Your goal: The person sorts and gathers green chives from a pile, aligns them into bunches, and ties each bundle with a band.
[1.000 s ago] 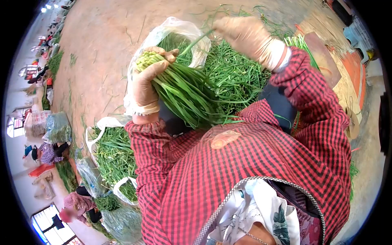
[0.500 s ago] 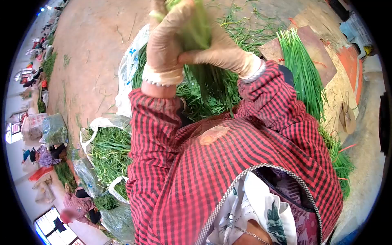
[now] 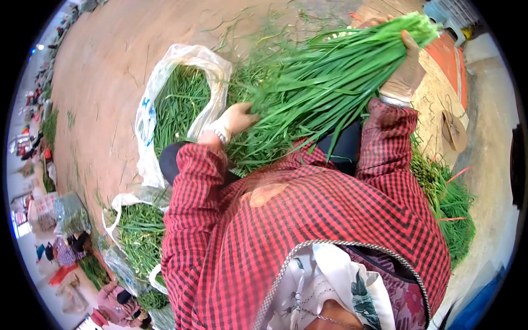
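My right hand (image 3: pixel 406 72), in a thin glove, is wrapped round the pale cut end of a large bunch of garlic chives (image 3: pixel 335 71). The long green leaves fan out leftward and down, over my lap. By the leaf tips is my left hand (image 3: pixel 236 119), also gloved, with its fingers curled together. Whether leaves are caught in those fingers I cannot make out. Beneath and beside the bunch lies a heap of loose green scraps (image 3: pixel 247 151).
A white plastic bag (image 3: pixel 147 129) of greens stands left of my left hand, and another bag of greens (image 3: pixel 140 225) is nearer me. Tied bundles (image 3: pixel 456 220) lie at my right. A board (image 3: pixel 434 104) lies beyond my right hand. Other people sit far left.
My hands have come down and moved apart. The bunch that lay on the board at the right is now in my right hand, across my lap. My left hand has dropped towards the leaf tips.
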A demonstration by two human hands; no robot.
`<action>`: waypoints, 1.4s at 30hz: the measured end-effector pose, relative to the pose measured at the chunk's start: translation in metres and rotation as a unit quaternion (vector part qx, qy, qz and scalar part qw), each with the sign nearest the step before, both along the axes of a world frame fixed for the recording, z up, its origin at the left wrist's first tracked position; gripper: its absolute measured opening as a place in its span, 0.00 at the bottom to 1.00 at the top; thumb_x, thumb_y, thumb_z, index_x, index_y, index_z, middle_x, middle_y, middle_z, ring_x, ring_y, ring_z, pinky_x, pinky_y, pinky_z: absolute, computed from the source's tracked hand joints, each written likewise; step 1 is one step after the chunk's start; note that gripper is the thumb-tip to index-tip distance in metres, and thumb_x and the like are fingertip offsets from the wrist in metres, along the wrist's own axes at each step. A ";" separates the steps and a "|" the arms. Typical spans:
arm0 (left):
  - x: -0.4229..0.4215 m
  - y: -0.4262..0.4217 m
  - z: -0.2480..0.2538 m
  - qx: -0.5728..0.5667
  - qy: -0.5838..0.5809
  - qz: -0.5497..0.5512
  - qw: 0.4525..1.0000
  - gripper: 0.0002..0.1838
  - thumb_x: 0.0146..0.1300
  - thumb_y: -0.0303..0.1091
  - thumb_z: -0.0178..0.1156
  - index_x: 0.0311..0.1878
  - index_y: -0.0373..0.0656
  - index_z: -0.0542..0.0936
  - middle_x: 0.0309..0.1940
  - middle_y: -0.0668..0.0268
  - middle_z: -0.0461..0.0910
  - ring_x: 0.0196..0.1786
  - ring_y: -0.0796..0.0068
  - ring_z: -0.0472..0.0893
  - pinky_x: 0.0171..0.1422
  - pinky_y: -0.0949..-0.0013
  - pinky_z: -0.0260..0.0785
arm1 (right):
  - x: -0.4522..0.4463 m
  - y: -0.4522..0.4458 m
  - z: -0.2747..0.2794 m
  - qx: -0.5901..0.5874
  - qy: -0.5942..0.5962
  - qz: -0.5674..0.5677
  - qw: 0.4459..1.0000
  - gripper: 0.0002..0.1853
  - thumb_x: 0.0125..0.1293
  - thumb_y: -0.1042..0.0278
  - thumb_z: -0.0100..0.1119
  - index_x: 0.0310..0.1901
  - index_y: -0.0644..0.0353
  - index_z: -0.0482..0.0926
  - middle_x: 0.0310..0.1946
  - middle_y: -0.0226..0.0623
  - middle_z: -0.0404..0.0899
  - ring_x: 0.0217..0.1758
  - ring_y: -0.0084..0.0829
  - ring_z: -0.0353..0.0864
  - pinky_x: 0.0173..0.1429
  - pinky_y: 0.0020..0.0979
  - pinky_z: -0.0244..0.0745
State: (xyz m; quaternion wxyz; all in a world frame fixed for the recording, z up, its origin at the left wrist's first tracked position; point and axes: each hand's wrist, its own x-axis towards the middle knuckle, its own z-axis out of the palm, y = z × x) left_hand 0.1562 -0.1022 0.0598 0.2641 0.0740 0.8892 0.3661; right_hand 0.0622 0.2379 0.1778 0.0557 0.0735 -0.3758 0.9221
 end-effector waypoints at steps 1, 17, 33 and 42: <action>0.007 -0.009 -0.025 0.102 -0.116 0.101 0.983 0.20 0.61 0.35 0.61 0.54 0.37 0.77 0.36 0.60 0.84 0.36 0.71 0.82 0.45 0.69 0.74 | 0.002 0.017 -0.003 -0.031 0.003 -0.018 0.999 0.26 0.62 0.58 0.56 0.57 0.66 0.71 0.51 0.48 0.77 0.57 0.43 0.75 0.64 0.44 0.70; -0.025 0.085 0.076 0.393 0.030 0.169 0.903 0.16 0.65 0.36 0.61 0.54 0.41 0.79 0.40 0.67 0.83 0.42 0.80 0.79 0.47 0.77 0.70 | 0.046 0.182 0.054 0.113 0.029 -0.168 0.979 0.35 0.63 0.50 0.52 0.63 0.71 0.64 0.54 0.52 0.74 0.57 0.44 0.75 0.64 0.45 0.70; -0.015 0.089 0.052 0.070 0.246 0.110 0.960 0.08 0.60 0.32 0.64 0.40 0.39 0.83 0.28 0.65 0.82 0.32 0.80 0.79 0.40 0.74 0.72 | 0.043 0.119 0.024 0.054 0.050 -0.231 0.970 0.32 0.60 0.53 0.55 0.60 0.68 0.68 0.53 0.51 0.75 0.56 0.44 0.75 0.63 0.45 0.69; 0.012 0.096 0.117 0.334 0.043 0.151 0.930 0.18 0.59 0.46 0.67 0.37 0.37 0.83 0.29 0.69 0.82 0.33 0.81 0.77 0.41 0.75 0.70 | 0.034 0.107 0.015 0.036 0.048 -0.169 0.984 0.29 0.60 0.53 0.56 0.57 0.67 0.70 0.49 0.49 0.77 0.52 0.45 0.78 0.60 0.47 0.73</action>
